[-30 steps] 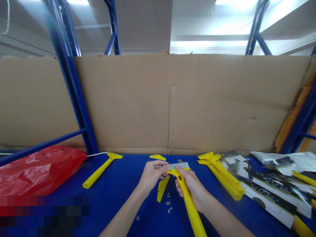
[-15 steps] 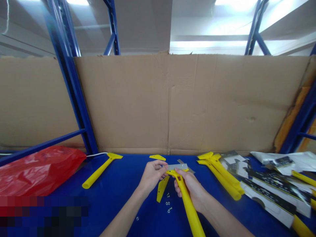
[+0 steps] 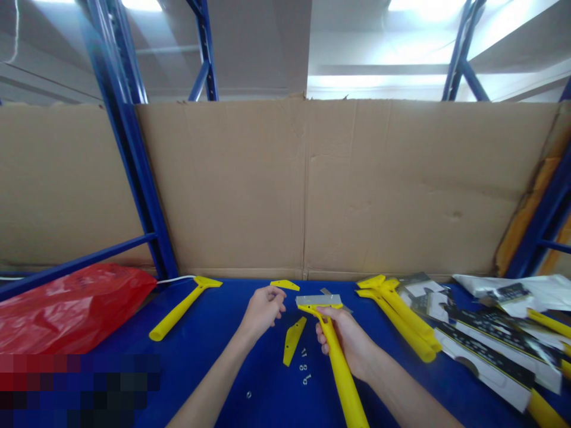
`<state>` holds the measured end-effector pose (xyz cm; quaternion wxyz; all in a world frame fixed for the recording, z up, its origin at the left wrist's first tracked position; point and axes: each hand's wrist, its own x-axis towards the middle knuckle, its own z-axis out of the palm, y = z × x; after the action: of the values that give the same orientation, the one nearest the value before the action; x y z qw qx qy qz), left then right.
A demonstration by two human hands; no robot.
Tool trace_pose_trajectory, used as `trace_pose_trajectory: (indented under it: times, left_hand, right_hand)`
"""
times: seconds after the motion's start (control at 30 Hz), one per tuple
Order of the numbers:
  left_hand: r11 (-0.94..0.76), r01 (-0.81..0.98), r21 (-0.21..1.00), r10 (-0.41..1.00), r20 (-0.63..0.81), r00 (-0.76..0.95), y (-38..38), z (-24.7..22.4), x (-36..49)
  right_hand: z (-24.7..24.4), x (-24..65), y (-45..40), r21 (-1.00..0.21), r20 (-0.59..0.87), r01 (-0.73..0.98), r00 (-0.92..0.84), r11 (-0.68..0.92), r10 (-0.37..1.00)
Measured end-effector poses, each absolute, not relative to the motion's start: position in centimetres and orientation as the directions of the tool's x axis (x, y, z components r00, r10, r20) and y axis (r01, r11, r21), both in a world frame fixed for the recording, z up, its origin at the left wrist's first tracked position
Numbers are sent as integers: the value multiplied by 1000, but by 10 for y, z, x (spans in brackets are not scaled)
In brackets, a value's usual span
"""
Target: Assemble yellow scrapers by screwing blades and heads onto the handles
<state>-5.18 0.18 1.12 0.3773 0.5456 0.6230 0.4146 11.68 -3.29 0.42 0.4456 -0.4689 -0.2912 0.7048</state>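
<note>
My right hand (image 3: pixel 341 333) is wrapped around the neck of a yellow scraper (image 3: pixel 339 371), whose handle runs down toward me. A flat metal blade (image 3: pixel 319 300) lies along the scraper's head. To the left of that head, my left hand (image 3: pixel 263 309) hangs apart from it with loosely bent fingers and nothing visible in them. Below and between the hands is a yellow angled plate (image 3: pixel 294 342) with holes. A second yellow plate (image 3: pixel 284 285) lies behind my left hand. Small screws and nuts (image 3: pixel 304 367) are scattered near the scraper handle, with one nut (image 3: pixel 248 395) farther left.
Another yellow scraper (image 3: pixel 178 309) lies at left, beside a red plastic bag (image 3: pixel 80 306). Several yellow scrapers (image 3: pixel 404 318) are grouped at right, next to printed cardboard packaging (image 3: pixel 486 351). Cardboard panels (image 3: pixel 303 190) and a blue rack post (image 3: pixel 134 154) bound the blue table (image 3: pixel 196 368).
My left hand has let go of the blade and scraper head and moved left. My right hand keeps its hold, with the scraper almost in the same place.
</note>
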Motion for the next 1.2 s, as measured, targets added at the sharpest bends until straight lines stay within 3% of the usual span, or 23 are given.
trace_pose_trajectory:
  times: [0.07, 0.17, 0.33, 0.47, 0.6, 0.67, 0.8, 0.97, 1.03, 1.2]
  left_hand:
    - [57, 516, 855, 998, -45, -35, 2, 6, -58]
    - [-93, 676, 731, 993, 22, 114, -1, -3, -58]
    - [-162, 780, 605, 986, 136, 100, -9, -6, -52]
    - [-118, 784, 609, 991, 23, 131, -7, -4, -58]
    - [-92, 739, 667, 994, 110, 25, 2, -3, -66]
    - [-56, 642, 764, 994, 106, -40, 4, -1, -68]
    - [94, 337, 937, 992, -59, -112, 2, 10, -69]
    - [47, 53, 997, 984, -37, -172, -1, 22, -71]
    - [19, 88, 996, 981, -1, -196, 1, 22, -73]
    - [-47, 380, 924, 962, 145, -233, 3, 23, -76]
  right_hand:
    - [4, 118, -33, -824, -385, -378, -169, -421, 907]
    - [3, 119, -33, -819, -371, -400, -177, -411, 912]
    - [2, 120, -31, -811, -375, -414, -175, -414, 910]
    - [1, 120, -32, -818, -361, -422, -155, -392, 920]
    - [1, 120, -32, -825, -340, -424, -155, -373, 927]
    - [1, 120, -32, -827, -330, -427, -159, -366, 930]
    - [2, 120, -32, -829, -317, -429, -166, -358, 934]
    - [2, 120, -32, -833, -311, -425, -168, -354, 935]
    - [2, 120, -32, -833, -312, -425, -171, -355, 935]
    - [1, 119, -31, -827, -320, -427, -176, -365, 931]
